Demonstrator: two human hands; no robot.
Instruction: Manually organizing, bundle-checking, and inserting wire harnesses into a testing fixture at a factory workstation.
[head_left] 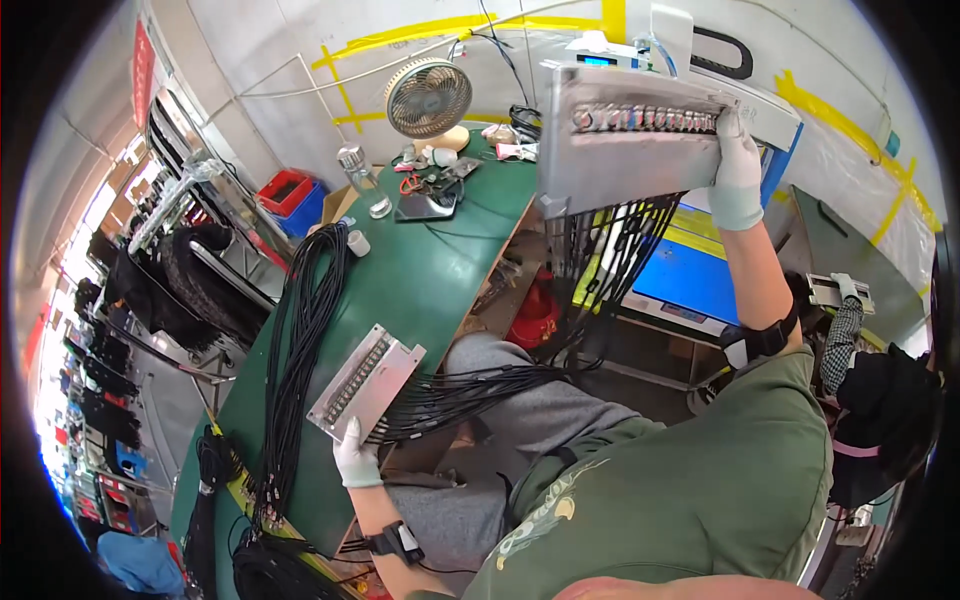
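Gloved fingers of the left hand [356, 458] curl around the near corner of a flat grey metal plate [366, 382], thumb on top, pinching its edge. That plate lies tilted on the near side of a long green table [420, 270] and carries one row of small connectors. A bundle of black cables [470, 388] runs from it to the right, across the person's grey trouser leg.

Up at the far right, the right hand [738, 170], also in a pale glove, grips the right edge of a second metal plate [625, 150], fingers pressed together and wrapped over its rim. This larger plate is held raised in the air, above the table's right edge, with one row of connectors facing the camera. Black cables [610, 250] hang down from its lower edge.

So there are two plates, one in each hand, well apart. Each wrist wears one black strap.

On the table, a thick bunch of long black leads [305, 340] lies along the left side. At the far end stand one small beige fan [428, 98], one clear bottle [364, 180] and one small white cup [358, 243], with a clutter of small tools beside them that is too small to count. A red bin [284, 190] sits beyond the table's left edge.

At the right edge of the scene, another person in a checked sleeve [842, 340] holds a small metal part.
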